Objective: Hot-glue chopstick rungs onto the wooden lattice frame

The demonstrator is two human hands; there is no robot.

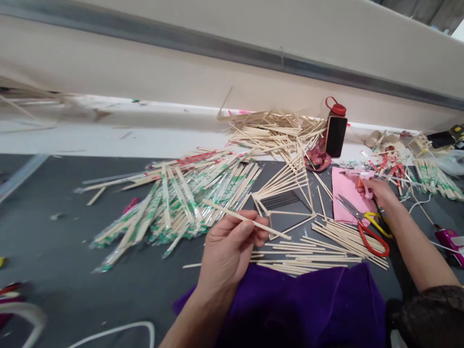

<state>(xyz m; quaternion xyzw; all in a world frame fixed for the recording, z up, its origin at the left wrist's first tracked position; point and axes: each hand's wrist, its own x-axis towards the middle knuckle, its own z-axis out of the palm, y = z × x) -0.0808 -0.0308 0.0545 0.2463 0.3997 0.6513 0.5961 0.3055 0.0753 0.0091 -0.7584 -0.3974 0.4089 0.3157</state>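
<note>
My left hand (230,244) pinches a single wooden chopstick (224,210) between thumb and fingers, tilted down to the right. Just beyond it stands a frame of joined chopsticks (292,213), with several sticks fanned at its far side. At the right, my right hand (380,191) is closed around a pink glue gun (367,176) over a pink sheet (340,195). Scissors (362,216) with red and yellow handles lie below that hand, partly on the sheet. Bare chopsticks (308,261) are spread between the frame and my lap.
Plastic-wrapped chopsticks (181,203) cover the table left of the frame. A heap of loose chopsticks (268,128) lies at the back by the wall. A phone (336,137) leans on a red-capped bottle (337,108). Purple cloth (308,299) borders the near edge; a white cable (119,329) lies front left.
</note>
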